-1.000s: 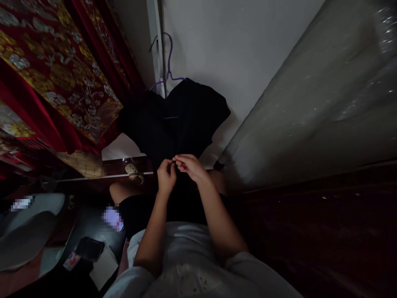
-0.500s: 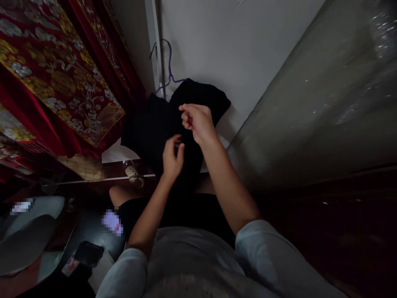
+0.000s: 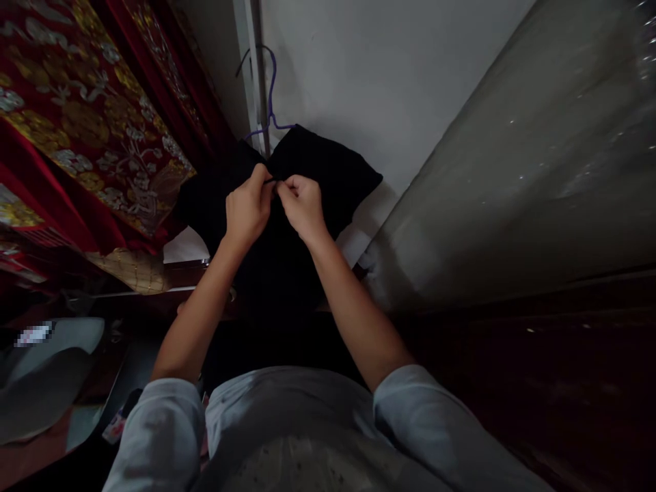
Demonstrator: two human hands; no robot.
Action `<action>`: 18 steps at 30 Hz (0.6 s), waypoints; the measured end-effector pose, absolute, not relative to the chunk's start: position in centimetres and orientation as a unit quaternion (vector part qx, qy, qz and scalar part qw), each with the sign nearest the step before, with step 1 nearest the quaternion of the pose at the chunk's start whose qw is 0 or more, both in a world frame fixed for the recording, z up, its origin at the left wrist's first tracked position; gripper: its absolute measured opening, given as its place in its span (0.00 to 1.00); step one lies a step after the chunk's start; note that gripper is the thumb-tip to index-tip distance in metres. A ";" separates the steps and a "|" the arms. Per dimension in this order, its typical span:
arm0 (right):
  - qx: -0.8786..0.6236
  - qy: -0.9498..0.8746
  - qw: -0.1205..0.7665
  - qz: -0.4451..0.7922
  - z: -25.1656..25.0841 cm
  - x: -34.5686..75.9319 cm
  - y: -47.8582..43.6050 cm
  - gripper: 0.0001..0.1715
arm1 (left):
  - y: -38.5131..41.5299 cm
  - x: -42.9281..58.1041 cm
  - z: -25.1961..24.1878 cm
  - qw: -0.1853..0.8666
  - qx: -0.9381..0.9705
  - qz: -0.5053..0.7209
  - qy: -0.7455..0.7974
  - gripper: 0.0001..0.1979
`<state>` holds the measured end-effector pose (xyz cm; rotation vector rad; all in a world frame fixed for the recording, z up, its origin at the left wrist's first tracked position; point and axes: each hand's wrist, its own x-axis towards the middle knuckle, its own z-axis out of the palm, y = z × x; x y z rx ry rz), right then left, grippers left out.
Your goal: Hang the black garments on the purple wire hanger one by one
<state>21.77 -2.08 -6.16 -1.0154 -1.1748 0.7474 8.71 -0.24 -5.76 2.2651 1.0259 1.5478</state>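
Observation:
A black garment (image 3: 328, 167) hangs on a purple hanger (image 3: 272, 89), whose hook goes over a pale metal upright. My left hand (image 3: 249, 207) and my right hand (image 3: 302, 205) meet at the neckline, just below the hanger. Both pinch the garment's dark edge between thumb and fingers, and a short dark strip of it shows between the fingertips. The garment's lower part falls toward my lap and fades into shadow. Exactly how the cloth lies inside each pinch is hidden.
Red cloth with gold and silver embroidery (image 3: 92, 116) hangs at the left. A plastic-wrapped panel (image 3: 502, 178) leans at the right against the white wall (image 3: 379, 75). A grey seat (image 3: 46, 389) stands at lower left.
My hands were apart in front of the garment, fingers loosely bent. Both have come together at its neckline and closed on the edge. The garment's left shoulder has shifted left.

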 end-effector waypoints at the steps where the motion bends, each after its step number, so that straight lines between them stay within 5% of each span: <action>1: -0.439 -0.511 0.655 0.343 -6.3 21.5 -2.2 0.15 | -0.5 8.6 -5.8 0.106 0.766 0.529 0.349 0.01; 7: -0.376 -0.478 0.642 0.468 -6.0 21.8 -2.6 0.17 | -1.4 8.5 -5.4 0.107 0.760 0.551 0.328 0.02; 18: -0.405 -0.479 0.641 0.442 -5.5 20.0 -2.0 0.18 | -1.5 8.2 -5.4 0.024 0.748 0.558 0.358 0.08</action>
